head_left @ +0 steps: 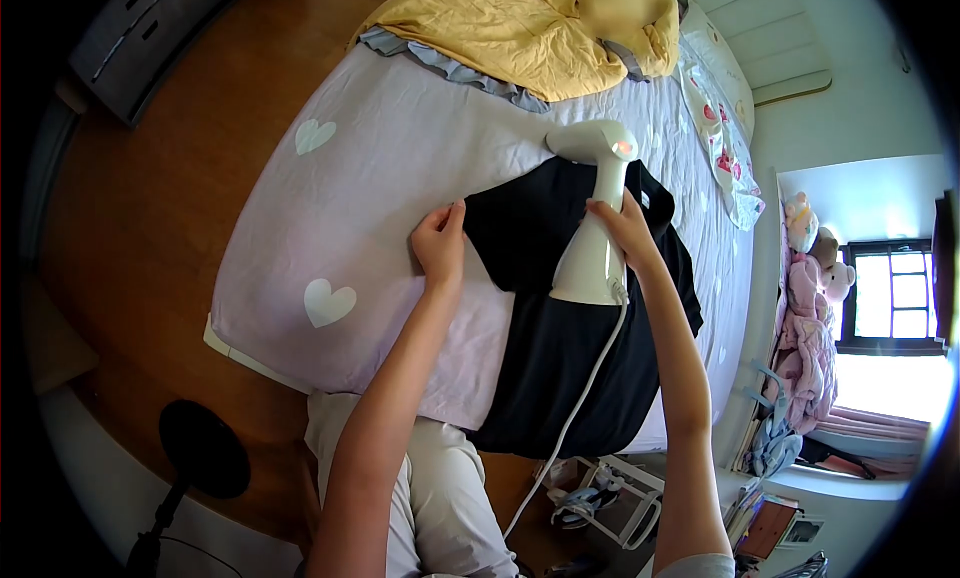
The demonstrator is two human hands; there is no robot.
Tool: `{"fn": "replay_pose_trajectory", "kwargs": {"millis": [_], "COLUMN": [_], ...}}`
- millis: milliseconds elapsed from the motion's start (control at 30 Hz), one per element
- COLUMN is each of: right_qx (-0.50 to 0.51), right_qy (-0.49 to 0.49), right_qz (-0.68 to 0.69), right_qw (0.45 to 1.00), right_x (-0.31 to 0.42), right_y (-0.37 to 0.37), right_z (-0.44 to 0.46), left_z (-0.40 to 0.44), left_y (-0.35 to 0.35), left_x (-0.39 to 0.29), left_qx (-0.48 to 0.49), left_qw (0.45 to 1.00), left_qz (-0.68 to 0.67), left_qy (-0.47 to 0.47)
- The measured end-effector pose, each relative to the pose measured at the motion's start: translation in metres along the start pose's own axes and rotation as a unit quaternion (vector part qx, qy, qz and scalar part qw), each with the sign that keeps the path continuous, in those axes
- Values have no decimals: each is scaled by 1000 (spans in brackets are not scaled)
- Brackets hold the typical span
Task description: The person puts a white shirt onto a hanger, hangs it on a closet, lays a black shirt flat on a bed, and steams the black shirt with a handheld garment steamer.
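A white handheld garment steamer (pixel 590 263) is gripped by its handle in my right hand (pixel 625 228). Its head points left over the upper part of a black T-shirt (pixel 560 368), and a small orange light glows on it. The shirt lies spread on the bed, partly hidden under the steamer. At the shirt's left sleeve end, my left hand (pixel 440 243) pinches the edge of the cloth between thumb and fingers. From the steamer's base a white cord (pixel 590 388) runs down past the shirt toward the floor.
The bed has a pale lilac sheet (pixel 270 238) with white hearts. A yellow quilt (pixel 500 38) is bunched at the far side. A white wire rack (pixel 625 503) stands by the bed's near edge, and a black round-headed stand (pixel 205 448) is at lower left. Plush toys (pixel 825 248) sit near the window.
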State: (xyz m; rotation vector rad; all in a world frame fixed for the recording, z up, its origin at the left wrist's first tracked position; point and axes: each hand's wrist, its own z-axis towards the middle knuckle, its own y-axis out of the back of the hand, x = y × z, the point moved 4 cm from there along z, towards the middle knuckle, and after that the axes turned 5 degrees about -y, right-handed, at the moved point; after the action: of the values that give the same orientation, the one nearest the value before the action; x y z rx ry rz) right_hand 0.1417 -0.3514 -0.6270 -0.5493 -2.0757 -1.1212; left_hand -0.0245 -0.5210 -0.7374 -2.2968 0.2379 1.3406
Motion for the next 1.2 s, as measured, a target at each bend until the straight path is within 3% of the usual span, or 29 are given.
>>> {"fn": "replay_pose_trajectory", "kwargs": {"millis": [200, 333, 533, 733, 933, 1200], "right_qx": [48, 106, 194, 165, 130, 167], "right_qy": [4, -35, -73, -26, 2, -77], "right_qz": [89, 59, -91, -51, 108, 9], "right_qw": [995, 992, 974, 985, 986, 983], "right_x": [25, 36, 27, 28, 41, 41], "right_y": [7, 16, 5, -17, -19, -2], "right_z": [-40, -61, -56, -23, -30, -76], "left_z": [-3, -3, -5, -3, -4, 3], "left_y": [-1, -1, -3, -3, -3, -2], "left_x": [-4, -3, -6, -4, -5, 5], "left_qx": [14, 7, -11, -7, 6, -16], "left_qw": [1000, 1000, 999, 999, 997, 1000], "left_qz": [-1, 7, -33, -46, -66, -22], "left_qy": [1, 17, 29, 26, 32, 6]}}
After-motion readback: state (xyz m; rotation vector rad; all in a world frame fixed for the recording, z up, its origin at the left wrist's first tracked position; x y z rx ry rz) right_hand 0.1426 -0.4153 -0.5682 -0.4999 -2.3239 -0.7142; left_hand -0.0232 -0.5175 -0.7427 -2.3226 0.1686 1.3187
